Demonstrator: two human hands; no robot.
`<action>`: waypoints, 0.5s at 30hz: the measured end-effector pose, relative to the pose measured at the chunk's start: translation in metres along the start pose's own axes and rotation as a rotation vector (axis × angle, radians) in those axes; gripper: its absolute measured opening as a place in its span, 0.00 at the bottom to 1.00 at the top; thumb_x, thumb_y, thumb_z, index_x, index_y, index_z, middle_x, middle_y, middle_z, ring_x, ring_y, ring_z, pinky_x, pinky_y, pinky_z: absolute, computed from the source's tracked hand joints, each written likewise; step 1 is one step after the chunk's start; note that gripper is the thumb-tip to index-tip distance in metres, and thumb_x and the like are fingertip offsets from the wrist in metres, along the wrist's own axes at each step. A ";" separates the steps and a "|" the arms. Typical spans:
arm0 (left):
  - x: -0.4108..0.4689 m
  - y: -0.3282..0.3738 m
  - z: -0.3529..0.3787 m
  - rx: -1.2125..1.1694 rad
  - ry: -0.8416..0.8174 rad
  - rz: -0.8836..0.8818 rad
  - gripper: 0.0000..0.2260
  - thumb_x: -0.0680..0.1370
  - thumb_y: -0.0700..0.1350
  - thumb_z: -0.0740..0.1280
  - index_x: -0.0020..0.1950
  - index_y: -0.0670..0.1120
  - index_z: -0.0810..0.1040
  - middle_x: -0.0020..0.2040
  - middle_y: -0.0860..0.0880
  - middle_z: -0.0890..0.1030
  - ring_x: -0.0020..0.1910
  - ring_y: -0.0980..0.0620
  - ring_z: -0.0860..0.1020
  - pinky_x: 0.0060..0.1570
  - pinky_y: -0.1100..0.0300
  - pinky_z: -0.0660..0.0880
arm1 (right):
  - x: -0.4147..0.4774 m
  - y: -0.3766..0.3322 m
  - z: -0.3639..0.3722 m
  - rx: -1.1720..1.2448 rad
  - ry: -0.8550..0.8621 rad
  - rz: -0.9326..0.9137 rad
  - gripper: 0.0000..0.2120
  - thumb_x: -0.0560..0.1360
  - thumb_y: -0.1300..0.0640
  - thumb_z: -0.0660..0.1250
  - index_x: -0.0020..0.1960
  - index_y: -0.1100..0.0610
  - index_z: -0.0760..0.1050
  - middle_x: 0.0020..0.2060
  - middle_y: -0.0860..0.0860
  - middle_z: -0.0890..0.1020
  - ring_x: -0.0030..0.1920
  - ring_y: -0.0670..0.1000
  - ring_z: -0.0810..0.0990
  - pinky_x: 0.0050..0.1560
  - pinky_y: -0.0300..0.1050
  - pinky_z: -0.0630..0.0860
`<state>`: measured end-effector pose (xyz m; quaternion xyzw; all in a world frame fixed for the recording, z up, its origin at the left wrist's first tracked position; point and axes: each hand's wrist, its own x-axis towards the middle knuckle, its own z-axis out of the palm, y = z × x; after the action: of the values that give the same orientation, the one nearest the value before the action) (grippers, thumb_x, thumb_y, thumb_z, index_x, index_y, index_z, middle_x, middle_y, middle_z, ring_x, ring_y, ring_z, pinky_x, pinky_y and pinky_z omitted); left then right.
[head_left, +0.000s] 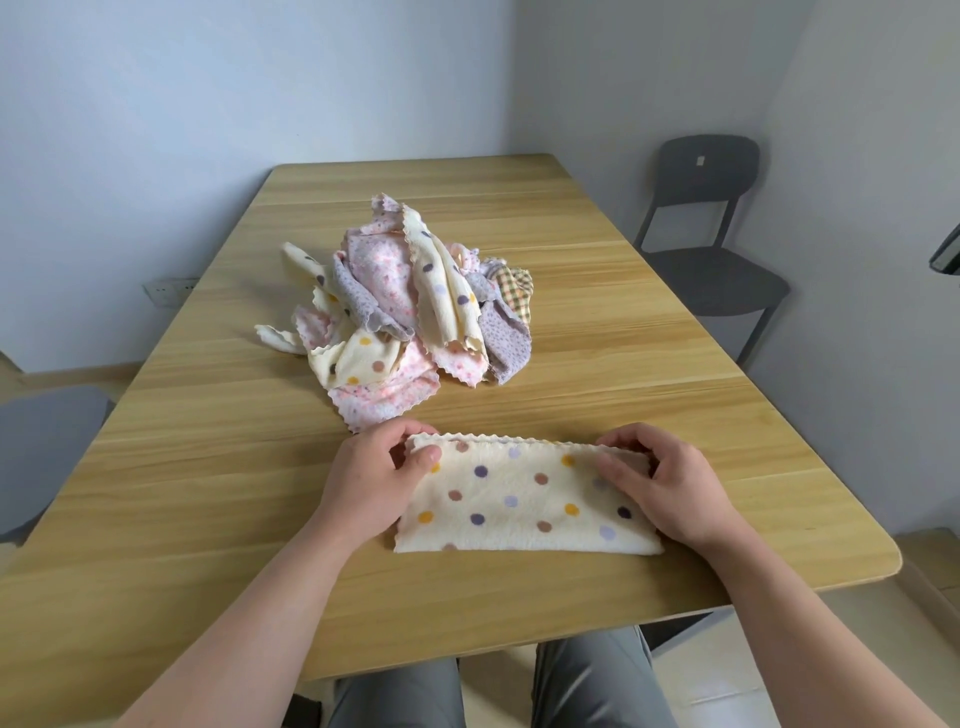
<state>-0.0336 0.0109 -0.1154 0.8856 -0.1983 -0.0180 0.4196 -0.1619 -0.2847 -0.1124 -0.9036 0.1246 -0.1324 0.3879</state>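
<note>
- At the near edge of the tabletop (208, 467), a cream cloth with coloured dots (524, 501) lies folded into a long strip, its zigzag edges meeting along the far side.
- The left hand (374, 475) pinches the strip's left end, thumb on top and fingers curled round the far corner.
- The right hand (670, 486) grips the right end the same way, fingers bent over the far corner and thumb pressing down on the cloth.
- To my eye the next fold would bring one end over the other. The soft pile could slide on itself, so the layers may skew and the scalloped edges stop lining up if one hand lifts sooner than the other.
- The strip's near edge sits close to the table's rim, and a careless tug toward the person might drag it off.
- Just beyond the left hand, the crumpled heap of cloths (400, 301) reaches almost to the fingers. A wide swing could catch its pink corner and pull it into the fold.
- Far right, a dark chair (711, 249) stands apart by the wall.
</note>
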 end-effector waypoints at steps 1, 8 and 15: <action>0.000 0.000 0.000 0.005 -0.001 0.000 0.07 0.79 0.52 0.71 0.56 0.58 0.82 0.52 0.63 0.82 0.51 0.70 0.74 0.48 0.71 0.69 | 0.000 0.000 0.000 0.003 0.001 0.013 0.03 0.77 0.48 0.72 0.51 0.41 0.80 0.44 0.39 0.83 0.45 0.38 0.79 0.42 0.30 0.69; 0.001 -0.001 0.002 0.036 0.027 -0.011 0.07 0.80 0.52 0.70 0.57 0.56 0.83 0.52 0.63 0.81 0.53 0.65 0.76 0.47 0.74 0.67 | 0.001 0.008 0.004 -0.027 0.025 0.046 0.11 0.79 0.56 0.69 0.58 0.43 0.82 0.44 0.45 0.84 0.38 0.37 0.75 0.40 0.32 0.68; 0.002 0.004 0.001 0.026 0.018 -0.006 0.04 0.80 0.52 0.69 0.54 0.57 0.82 0.46 0.66 0.80 0.48 0.70 0.76 0.43 0.76 0.67 | 0.004 -0.003 -0.004 -0.010 0.006 0.087 0.11 0.78 0.58 0.71 0.57 0.45 0.83 0.46 0.36 0.82 0.46 0.32 0.78 0.48 0.31 0.75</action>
<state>-0.0336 0.0071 -0.1131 0.8918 -0.1919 -0.0085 0.4096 -0.1591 -0.2870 -0.1070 -0.8989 0.1656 -0.1173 0.3884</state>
